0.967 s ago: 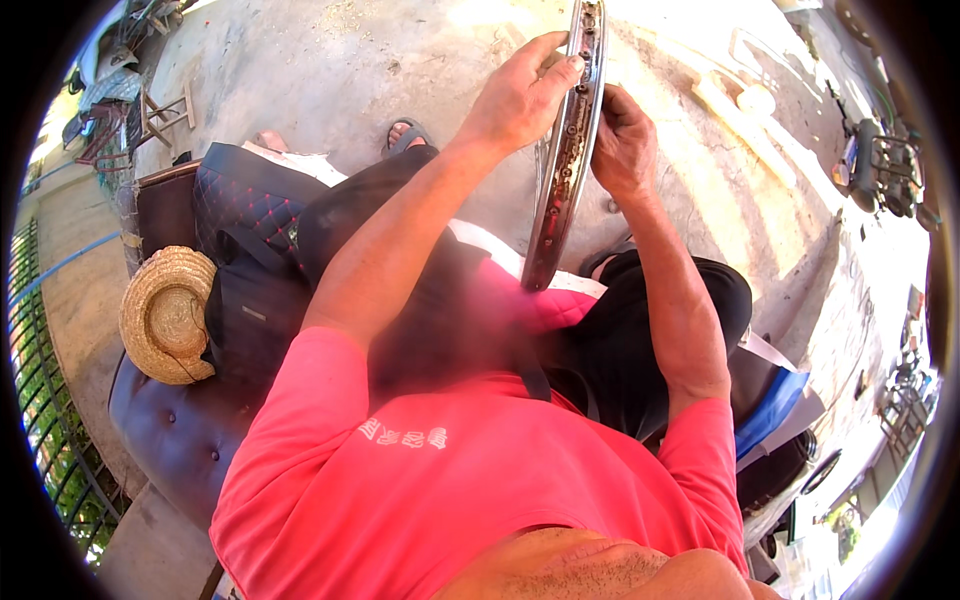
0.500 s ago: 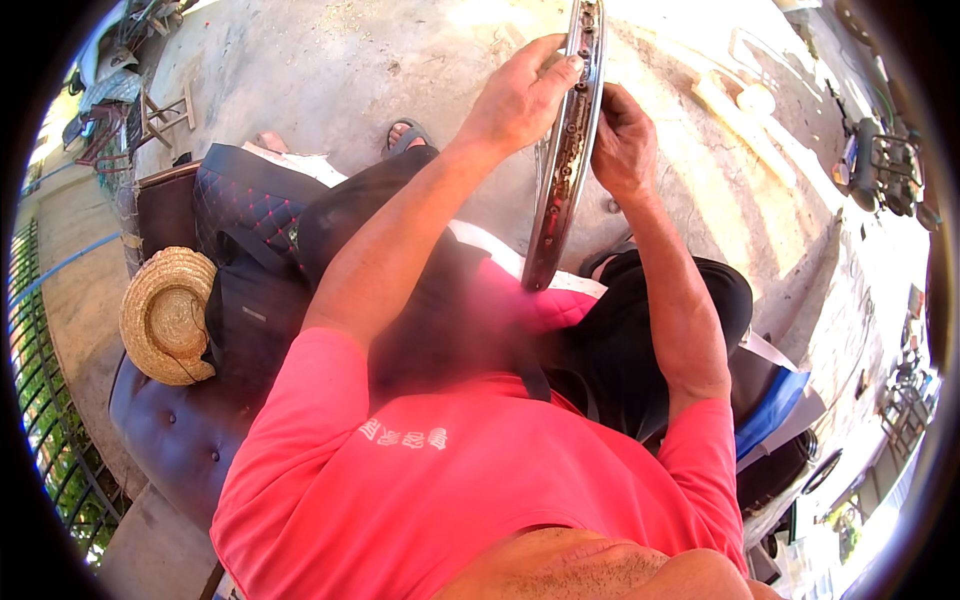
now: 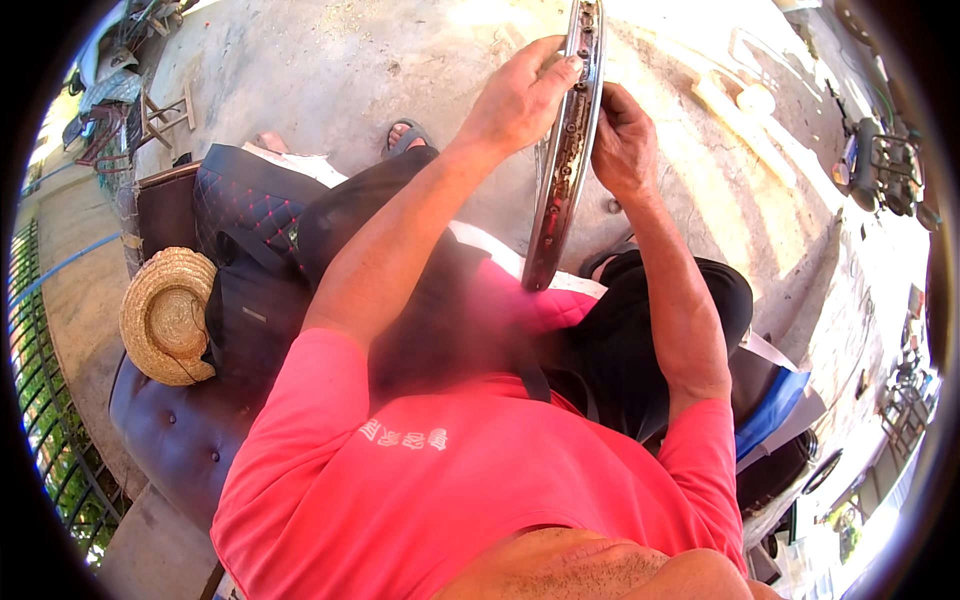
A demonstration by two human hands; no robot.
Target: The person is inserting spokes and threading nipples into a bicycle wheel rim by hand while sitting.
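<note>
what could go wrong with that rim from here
The bare left hand has its thumb on the edge of the metal rim, so a rough spot might scratch the skin. If the grip slipped, the rim could drop toward the lap or the open sandal. Its brown-stained inner face might also smudge the pink quilted pad by its lower end.
</note>
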